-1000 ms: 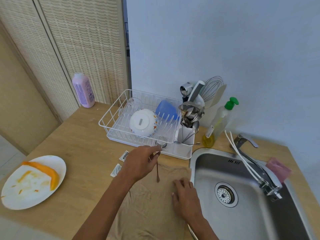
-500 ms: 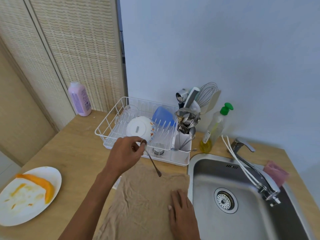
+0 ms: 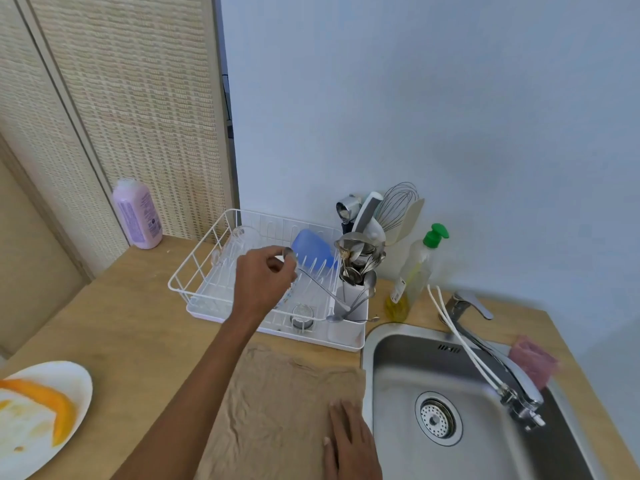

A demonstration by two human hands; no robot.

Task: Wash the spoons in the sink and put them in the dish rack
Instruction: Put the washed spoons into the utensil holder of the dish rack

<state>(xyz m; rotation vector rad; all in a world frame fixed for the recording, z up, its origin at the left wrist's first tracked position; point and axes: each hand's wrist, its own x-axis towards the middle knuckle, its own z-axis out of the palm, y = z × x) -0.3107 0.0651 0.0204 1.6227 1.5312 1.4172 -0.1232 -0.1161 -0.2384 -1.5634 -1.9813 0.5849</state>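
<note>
My left hand (image 3: 265,278) is over the white wire dish rack (image 3: 194,271), pinching a metal spoon (image 3: 320,287) by its bowl end. The spoon's handle slants down to the right, towards the white cutlery holder (image 3: 353,306) at the rack's right end. That holder is crowded with several spoons and other utensils (image 3: 360,254). My right hand (image 3: 349,441) lies flat, fingers apart, on a beige cloth (image 3: 277,403) left of the steel sink (image 3: 460,410). The sink basin shows only its drain strainer (image 3: 437,418).
A blue cup (image 3: 311,245), a clear glass (image 3: 239,240) and a small jar (image 3: 302,315) are in the rack. Behind the sink are a green-pump soap bottle (image 3: 417,268), the tap (image 3: 485,344) and a pink sponge (image 3: 533,362). A plate with fruit peel (image 3: 38,414) lies at the front left, a lilac bottle (image 3: 138,213) stands at the back left.
My left hand has lifted the spoon off the cloth and carried it up and right over the rack. My right hand stays on the cloth.
</note>
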